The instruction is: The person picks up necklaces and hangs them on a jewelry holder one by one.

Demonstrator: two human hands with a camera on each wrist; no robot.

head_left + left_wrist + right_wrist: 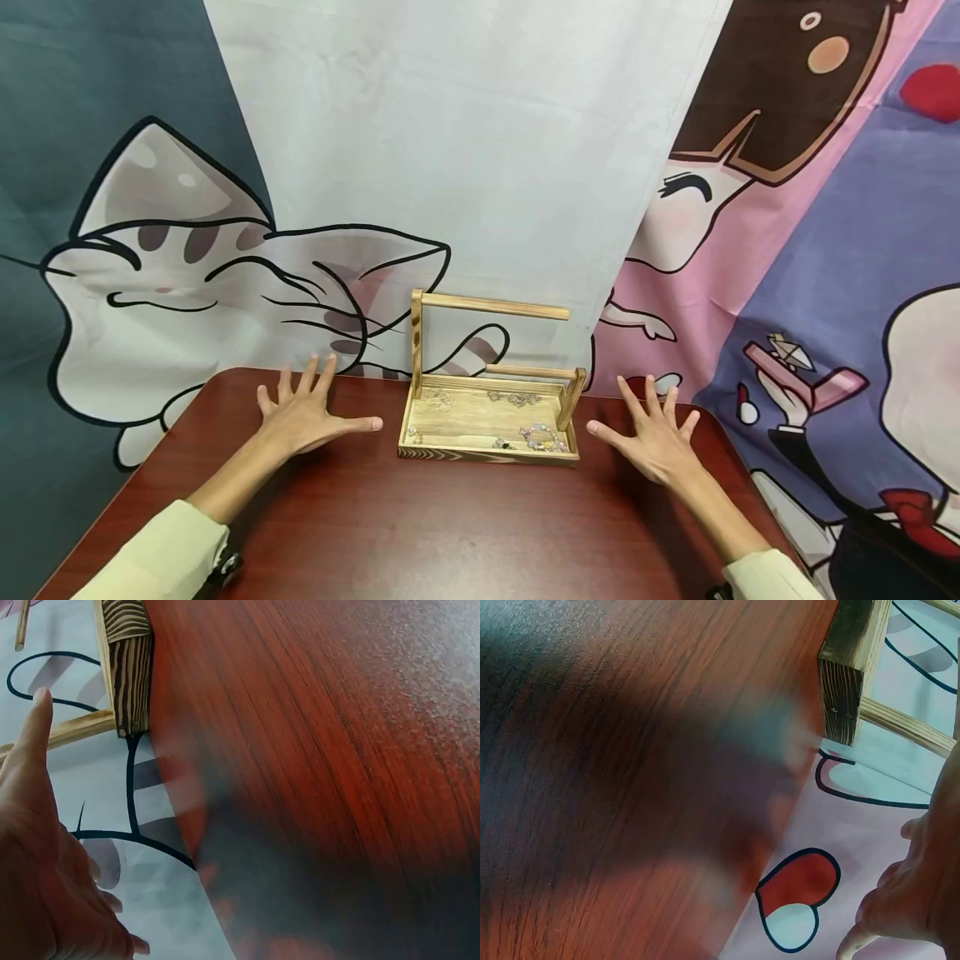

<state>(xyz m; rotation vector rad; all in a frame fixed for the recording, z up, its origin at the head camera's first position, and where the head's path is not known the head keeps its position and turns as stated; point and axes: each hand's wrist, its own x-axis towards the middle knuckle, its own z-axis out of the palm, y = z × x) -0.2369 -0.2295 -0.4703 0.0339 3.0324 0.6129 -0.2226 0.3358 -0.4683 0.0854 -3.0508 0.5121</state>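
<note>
A wooden jewelry stand sits at the back of the table, a shallow tray with two uprights that each carry a bar. Inside the tray lie a beaded bracelet, a thin chain and several small pieces. To its left, my left hand is spread with fingers apart, holding nothing. My right hand is likewise spread and holds nothing, its thumb pointing toward the stand's right end. Each wrist view shows an end of the stand beyond the hand, the left hand and the right hand both apart from it.
The reddish-brown tabletop stretches in front of the stand. Directly behind the table hangs a printed cloth with cartoon figures. Pale sleeves cover both forearms, and a dark band shows at the left wrist.
</note>
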